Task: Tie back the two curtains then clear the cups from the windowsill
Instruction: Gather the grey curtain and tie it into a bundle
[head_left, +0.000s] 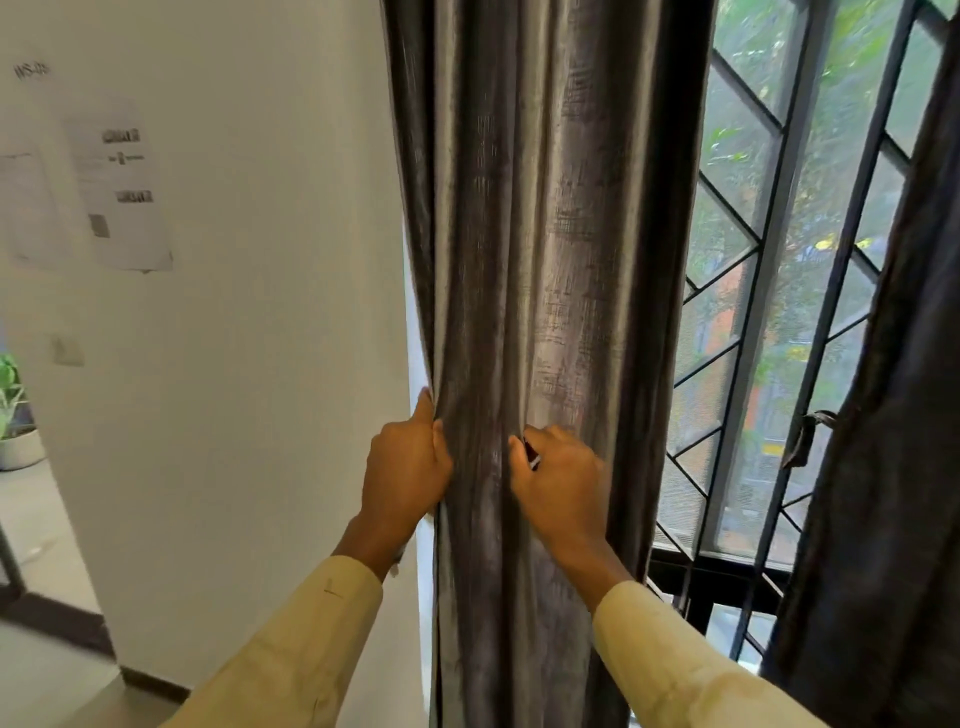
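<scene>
A grey shiny left curtain (545, 234) hangs bunched in folds in front of me. My left hand (408, 462) grips its left edge against the wall. My right hand (561, 478) presses into the folds at the same height and pinches a small dark strap end between thumb and fingers. The dark right curtain (898, 415) hangs at the far right, and a tie-back loop (808, 436) dangles from its inner edge. No cups or windowsill surface show in this view.
A window with a black diagonal grille (753, 291) lies between the two curtains, greenery outside. A white wall (260, 364) with taped papers (119, 192) stands to the left. A potted plant (13, 415) sits far left.
</scene>
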